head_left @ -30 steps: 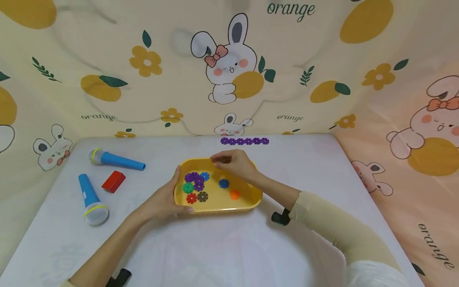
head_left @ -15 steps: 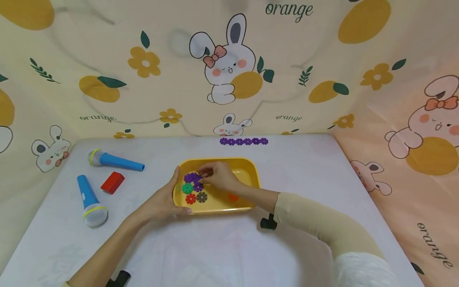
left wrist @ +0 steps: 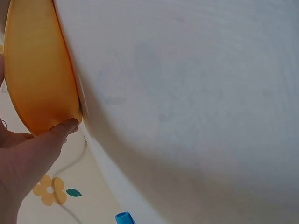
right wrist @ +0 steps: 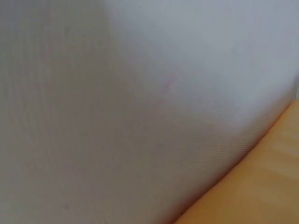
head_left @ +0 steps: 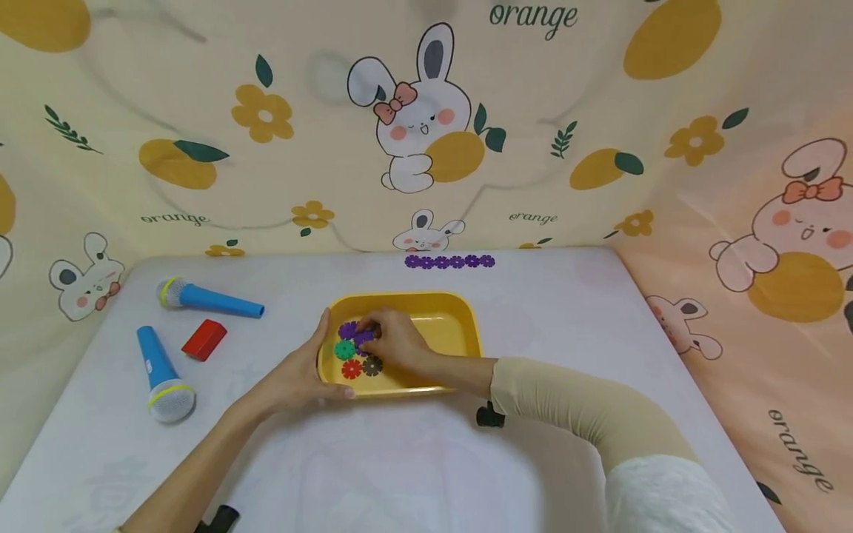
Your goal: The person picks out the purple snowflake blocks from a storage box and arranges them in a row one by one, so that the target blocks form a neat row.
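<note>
Yellow plastic tray (head_left: 460, 326) in the middle of the white table (head_left: 413, 474), held at its left rim by the left hand (head_left: 300, 377), thumb over the edge. Right hand (head_left: 396, 344) down inside the tray, fingers bent onto the purple flower-shaped plastic pieces (head_left: 353, 333); cannot tell if one is pinched yet. Purple flower chain (head_left: 449, 261) already lined up at the far edge. Green (head_left: 343, 350), red (head_left: 351, 368) and brown (head_left: 372, 364) flower pieces left loose in the tray.
</note>
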Available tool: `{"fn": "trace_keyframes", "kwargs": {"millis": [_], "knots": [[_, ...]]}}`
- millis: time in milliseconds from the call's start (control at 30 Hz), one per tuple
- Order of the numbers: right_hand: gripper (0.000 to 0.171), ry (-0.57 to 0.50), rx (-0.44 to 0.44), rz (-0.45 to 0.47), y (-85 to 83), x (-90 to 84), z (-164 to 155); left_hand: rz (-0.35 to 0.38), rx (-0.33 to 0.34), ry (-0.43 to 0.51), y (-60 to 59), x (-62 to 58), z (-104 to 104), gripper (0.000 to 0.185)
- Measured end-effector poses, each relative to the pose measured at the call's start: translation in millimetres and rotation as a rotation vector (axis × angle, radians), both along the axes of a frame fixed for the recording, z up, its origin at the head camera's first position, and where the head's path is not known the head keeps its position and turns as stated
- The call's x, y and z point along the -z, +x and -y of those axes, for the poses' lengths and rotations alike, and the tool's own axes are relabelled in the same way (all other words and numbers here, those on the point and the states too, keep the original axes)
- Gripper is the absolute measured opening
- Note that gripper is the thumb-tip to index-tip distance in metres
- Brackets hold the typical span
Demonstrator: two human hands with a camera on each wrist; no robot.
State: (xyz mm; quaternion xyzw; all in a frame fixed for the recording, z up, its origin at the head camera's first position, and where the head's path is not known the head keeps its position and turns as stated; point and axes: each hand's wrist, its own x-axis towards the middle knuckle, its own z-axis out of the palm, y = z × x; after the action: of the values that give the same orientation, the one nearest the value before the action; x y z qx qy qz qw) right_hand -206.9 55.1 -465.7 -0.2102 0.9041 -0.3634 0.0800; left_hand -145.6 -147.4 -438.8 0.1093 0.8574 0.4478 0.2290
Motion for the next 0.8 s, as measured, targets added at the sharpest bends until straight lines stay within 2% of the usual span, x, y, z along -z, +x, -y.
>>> {"fn": "trace_keyframes", "kwargs": {"millis": [267, 567, 800], "knots": [[0.019, -0.024, -0.033, 0.0, 1.5, 0.0, -1.9, -0.005, 0.002, 0.008, 2.4, -3.3, 0.1, 0.134], [0.019, -0.148, -0.02, 0.168, -0.2, -15.8, -18.5, -0.002, 0.002, -0.001, 1.9, 0.6, -3.0, 0.134], [0.028, -0.23, -0.037, 0.21, -7.7, -32.9, -44.9, 0.009, -0.015, -0.022, 0.9, -0.2, -2.7, 0.136]]}}
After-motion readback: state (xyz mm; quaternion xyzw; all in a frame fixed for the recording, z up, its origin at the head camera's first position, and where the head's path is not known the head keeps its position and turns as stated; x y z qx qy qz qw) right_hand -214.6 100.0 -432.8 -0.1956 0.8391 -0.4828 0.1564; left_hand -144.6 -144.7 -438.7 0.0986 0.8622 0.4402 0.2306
